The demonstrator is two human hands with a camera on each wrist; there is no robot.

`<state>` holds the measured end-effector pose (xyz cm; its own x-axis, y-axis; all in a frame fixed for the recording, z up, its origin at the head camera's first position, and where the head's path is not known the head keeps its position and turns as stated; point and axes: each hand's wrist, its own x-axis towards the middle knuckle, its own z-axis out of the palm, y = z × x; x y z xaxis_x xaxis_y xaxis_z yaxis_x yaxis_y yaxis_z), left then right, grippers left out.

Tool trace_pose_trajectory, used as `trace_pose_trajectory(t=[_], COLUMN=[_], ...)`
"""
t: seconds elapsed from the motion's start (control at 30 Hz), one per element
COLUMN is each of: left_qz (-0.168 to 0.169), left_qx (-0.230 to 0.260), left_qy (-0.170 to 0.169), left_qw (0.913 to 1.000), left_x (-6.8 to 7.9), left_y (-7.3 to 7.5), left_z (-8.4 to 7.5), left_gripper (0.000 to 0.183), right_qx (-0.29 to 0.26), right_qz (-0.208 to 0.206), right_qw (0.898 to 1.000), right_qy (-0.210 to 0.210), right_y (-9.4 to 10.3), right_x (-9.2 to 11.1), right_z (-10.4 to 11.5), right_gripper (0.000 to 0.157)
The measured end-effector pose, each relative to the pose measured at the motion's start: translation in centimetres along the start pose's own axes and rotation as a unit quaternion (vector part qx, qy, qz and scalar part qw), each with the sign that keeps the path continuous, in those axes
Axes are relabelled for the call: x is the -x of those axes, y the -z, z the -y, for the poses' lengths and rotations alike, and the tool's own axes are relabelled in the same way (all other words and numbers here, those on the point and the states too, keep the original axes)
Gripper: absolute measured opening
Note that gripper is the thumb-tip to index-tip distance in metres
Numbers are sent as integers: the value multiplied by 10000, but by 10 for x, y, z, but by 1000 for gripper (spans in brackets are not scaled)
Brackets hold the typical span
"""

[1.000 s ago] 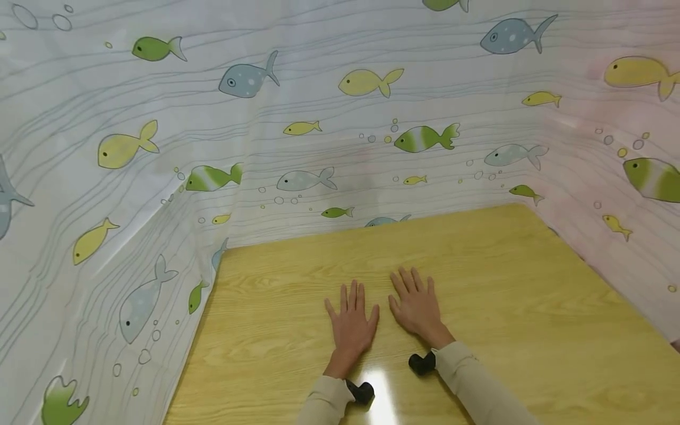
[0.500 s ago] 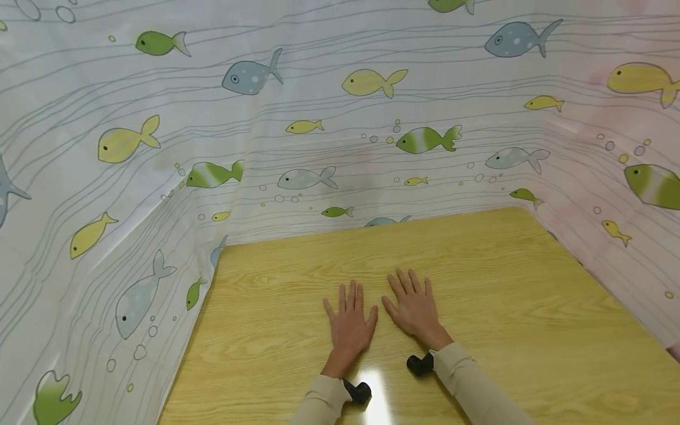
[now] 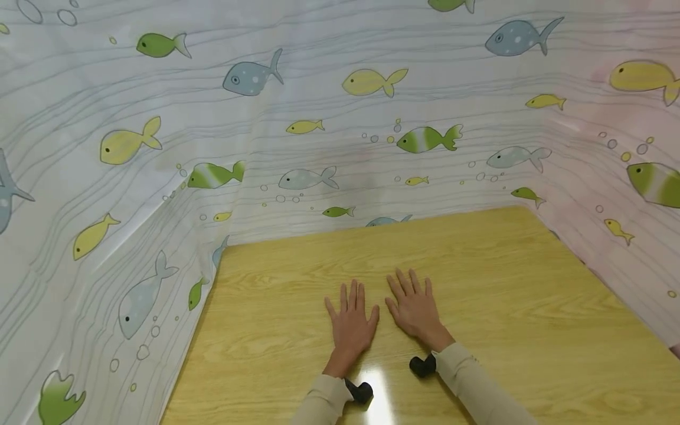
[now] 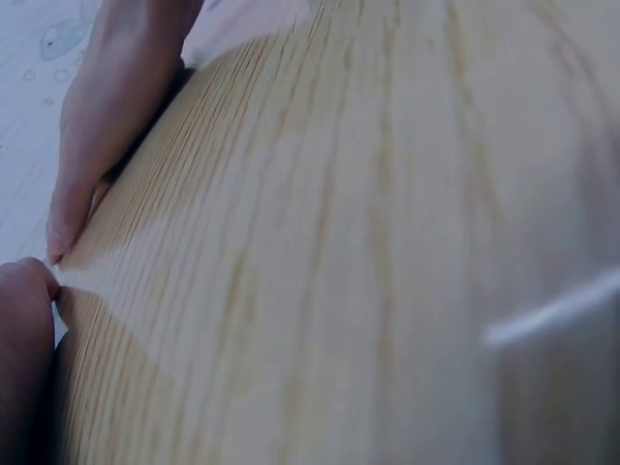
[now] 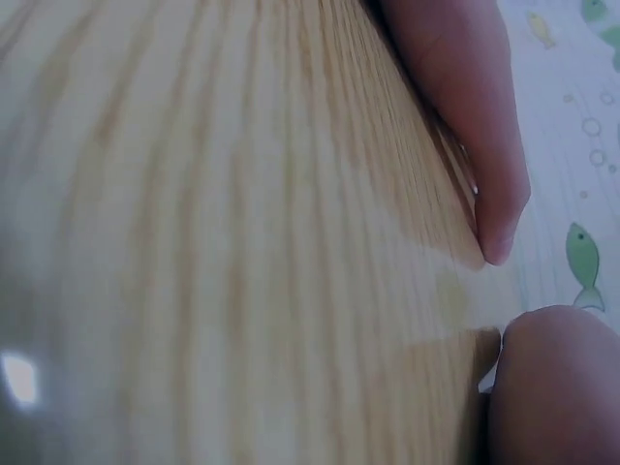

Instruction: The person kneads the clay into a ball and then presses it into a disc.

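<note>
Both bare hands lie palm down on a yellow wood-grain table (image 3: 265, 348) in the head view. The left hand (image 3: 352, 324) has its fingers straight and spread, pointing away from the body. Beside it, the right hand (image 3: 417, 310) lies flat too, its fingers angled a little to the left. A narrow gap separates the two thumbs, and neither hand holds anything. From the left wrist, the left hand (image 4: 21, 358) shows at lower left and the right hand (image 4: 116, 116) at upper left. In the right wrist view, part of the right hand (image 5: 562, 387) fills the lower right corner.
A white covering (image 3: 366, 159) printed with fish stands behind and on both sides of the table. A small black device (image 3: 359, 392) sits at the left cuff, and another black device (image 3: 423, 366) at the right cuff. A light reflection shines near the left wrist.
The right hand has shifted very slightly left, towards the left hand. The left hand stays in place, and the view has moved a little.
</note>
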<state>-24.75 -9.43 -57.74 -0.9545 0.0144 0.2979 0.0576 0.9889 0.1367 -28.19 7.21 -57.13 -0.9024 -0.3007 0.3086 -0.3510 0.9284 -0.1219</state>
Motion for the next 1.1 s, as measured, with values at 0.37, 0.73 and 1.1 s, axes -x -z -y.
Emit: trace_pose_trajectory(t=[0.37, 0.73, 1.1], left_qz=[131, -13, -3], left_qx=[-2, -12, 19], left_qy=[21, 30, 10], left_qw=[9999, 10000, 10000], left_x=[2, -1, -3], left_y=[-3, 2, -1], left_z=[-2, -1, 1], left_gripper=[66, 64, 65], right_qx=[-57, -434, -605], right_qz=[12, -203, -285], right_qw=[9999, 9973, 9960], right_qy=[-160, -549, -594], right_y=[-7, -8, -9], right_x=[4, -2, -3], right_z=[-2, -1, 1], right_gripper=[55, 67, 60])
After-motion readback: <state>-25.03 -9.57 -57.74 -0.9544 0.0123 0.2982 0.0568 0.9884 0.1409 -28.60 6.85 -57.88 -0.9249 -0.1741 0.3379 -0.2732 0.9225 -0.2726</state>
